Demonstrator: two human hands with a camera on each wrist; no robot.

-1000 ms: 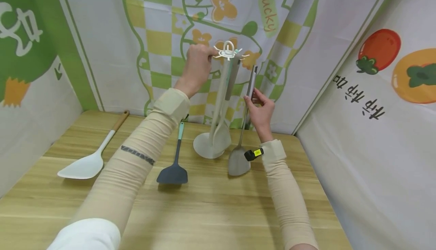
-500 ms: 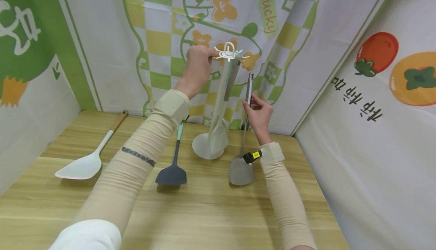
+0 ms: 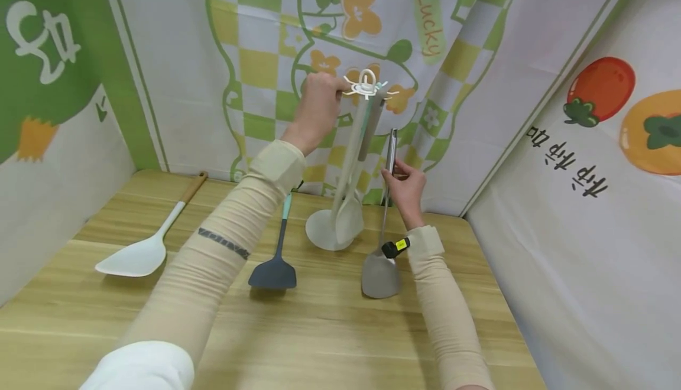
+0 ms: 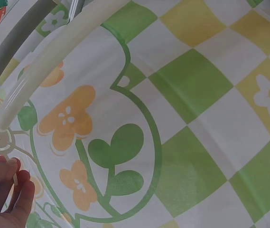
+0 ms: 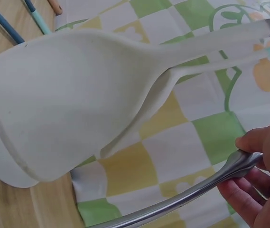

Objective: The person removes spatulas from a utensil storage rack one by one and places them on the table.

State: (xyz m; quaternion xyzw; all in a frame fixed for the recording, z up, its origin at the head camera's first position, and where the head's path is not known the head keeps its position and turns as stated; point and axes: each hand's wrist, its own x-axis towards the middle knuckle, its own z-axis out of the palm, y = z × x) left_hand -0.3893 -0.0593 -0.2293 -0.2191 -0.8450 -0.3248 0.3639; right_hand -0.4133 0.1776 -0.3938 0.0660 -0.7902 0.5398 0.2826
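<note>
A white utensil rack stands on the wooden table (image 3: 319, 331), with a round base (image 3: 319, 229) and a ring of hooks (image 3: 366, 87) on top. My left hand (image 3: 317, 109) pinches one of these hooks, as the left wrist view also shows. Pale utensils (image 5: 78, 95), one with a grey handle (image 3: 372, 127), hang from the rack. To the rack's right, my right hand (image 3: 407, 192) holds a steel spatula (image 3: 380, 278) upright by the lower part of its handle, blade down. Whether the blade touches the table is unclear.
Left of the rack lies a dark grey spatula (image 3: 273, 274) with a mint handle. Farther left lies a white spatula (image 3: 137, 257) with a wooden handle. A patterned curtain (image 3: 255, 71) hangs close behind the rack; a printed cloth (image 3: 574, 248) borders the right side.
My right hand has moved lower with the steel spatula, whose blade has come nearer the front of the table. The left hand stays on the rack's hook. The head view has shifted slightly.
</note>
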